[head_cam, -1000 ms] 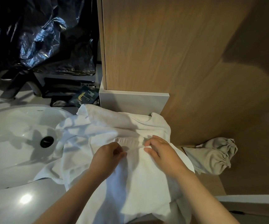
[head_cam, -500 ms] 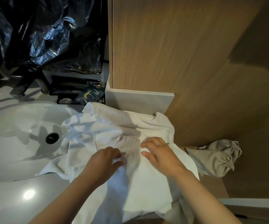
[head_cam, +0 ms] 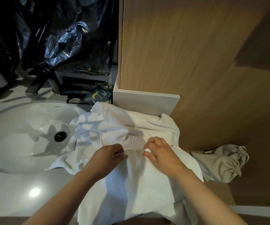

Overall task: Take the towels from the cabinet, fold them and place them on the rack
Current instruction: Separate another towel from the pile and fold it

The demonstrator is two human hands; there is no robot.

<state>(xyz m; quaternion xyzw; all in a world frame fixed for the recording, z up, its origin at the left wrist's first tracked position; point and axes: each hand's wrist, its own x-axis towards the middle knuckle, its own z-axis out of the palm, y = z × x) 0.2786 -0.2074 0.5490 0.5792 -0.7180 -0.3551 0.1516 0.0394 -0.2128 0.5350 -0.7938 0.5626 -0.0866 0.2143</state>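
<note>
A white towel (head_cam: pixel 140 184) lies spread and wrinkled on the pale counter (head_cam: pixel 17 192), between the sink (head_cam: pixel 17 143) and the wooden cabinet wall (head_cam: pixel 187 54). Its left part lies over the rim of the sink and reaches into the basin, near the black drain (head_cam: pixel 60 136). Its near part hangs down over the front edge of the counter. Its far edge touches the white ledge (head_cam: pixel 147 103) at the foot of the wooden wall.

Both hands are on the middle of the towel, close to each other but not touching. The left hand (head_cam: pixel 108 155) has its fingers curled, and its grip is closed on a small fold of the cloth between the thumb and the fingers. The right hand (head_cam: pixel 161 153) has bent fingers, and its grip pinches the cloth just beside a ribbed band in the towel. Between the two hands the cloth is pulled into a short ridge.

To the right of the towel, a beige drawstring bag (head_cam: pixel 220 163) lies on a wooden surface, just beside the towel's edge. Behind the sink stands a metal faucet (head_cam: pixel 35 87). A large black plastic bag (head_cam: pixel 63 38) fills the upper left. Under it lies a dark packet (head_cam: pixel 101 95) with gold letters, just behind the towel's far corner. Its text is too small to read.
</note>
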